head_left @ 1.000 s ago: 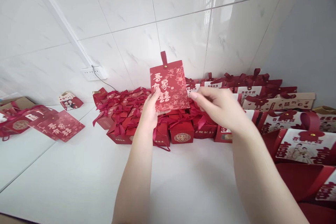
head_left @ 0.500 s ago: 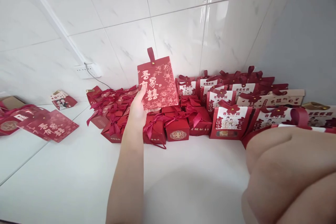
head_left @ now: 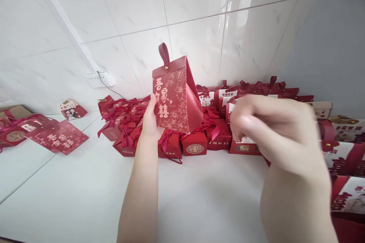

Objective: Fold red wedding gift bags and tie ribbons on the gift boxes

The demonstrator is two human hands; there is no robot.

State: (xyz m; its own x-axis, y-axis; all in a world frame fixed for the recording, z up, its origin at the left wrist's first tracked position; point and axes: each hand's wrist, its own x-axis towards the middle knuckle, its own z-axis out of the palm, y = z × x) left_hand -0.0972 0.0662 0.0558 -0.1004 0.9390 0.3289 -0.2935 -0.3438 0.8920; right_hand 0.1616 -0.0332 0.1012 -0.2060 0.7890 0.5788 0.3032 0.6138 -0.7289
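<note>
A red gift box (head_left: 171, 98) with gold characters, pale flower print and a strap loop on top is held up by my left hand (head_left: 150, 119). The thumb lies on its front left edge, and the other fingers are behind or under it. Its triangular right side faces partly toward me. My right hand (head_left: 273, 133), blurred by motion, is to the right of the box and apart from it. Its fingers are curled in with the thumb against them; whatever they hold, if anything, is hidden.
Red boxes with ribbon bows (head_left: 134, 125) stand packed along the tiled wall (head_left: 137, 3). White-and-red handled boxes (head_left: 342, 159) line the right. Flat red packets (head_left: 70, 136) and a small printed box (head_left: 72, 110) lie at left, near a wall socket (head_left: 99, 79).
The gift box has turned in my left hand, so its right side now shows. My right hand has come up and leftward from the lower right, toward the box.
</note>
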